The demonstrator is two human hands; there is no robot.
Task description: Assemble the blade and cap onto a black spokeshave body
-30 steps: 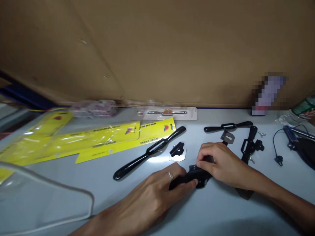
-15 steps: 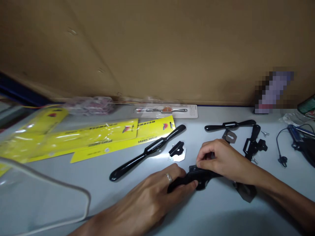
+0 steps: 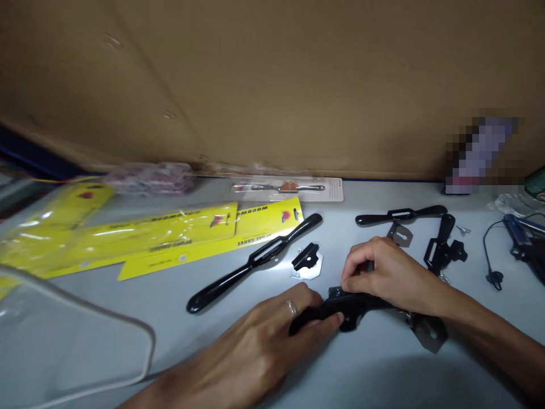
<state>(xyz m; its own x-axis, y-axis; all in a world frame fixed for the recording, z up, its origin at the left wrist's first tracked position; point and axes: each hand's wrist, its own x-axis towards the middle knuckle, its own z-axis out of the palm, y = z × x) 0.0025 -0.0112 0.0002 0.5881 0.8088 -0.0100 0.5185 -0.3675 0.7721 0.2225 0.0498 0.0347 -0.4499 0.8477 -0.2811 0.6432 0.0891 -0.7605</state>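
My left hand [image 3: 272, 326], with a ring on one finger, is closed around the handle end of a black spokeshave [image 3: 310, 318]. At the middle of that tool, the fingertips of my right hand [image 3: 381, 270] are pinched together; what they pinch is too hidden to name. A black clamp plate [image 3: 349, 321] shows at the tool's near side. Beyond my hands lie a long black spokeshave body [image 3: 264, 253] and a black cap with a silver blade [image 3: 307, 261]. A grey blade [image 3: 431, 332] lies below my right forearm, another blade [image 3: 400, 234] behind my right hand.
Yellow spokeshave cards [image 3: 170, 238] in clear plastic cover the left. A packaged spokeshave [image 3: 289, 188] lies by the cardboard wall [image 3: 272, 85]. Two more bodies [image 3: 400, 215] and wing screws [image 3: 463, 229] are at right. A white cable [image 3: 106, 318] loops front left; a dark tool [image 3: 528, 250] sits far right.
The view has shifted slightly. Both hands stay on the same spokeshave, with hardly any change in grip.
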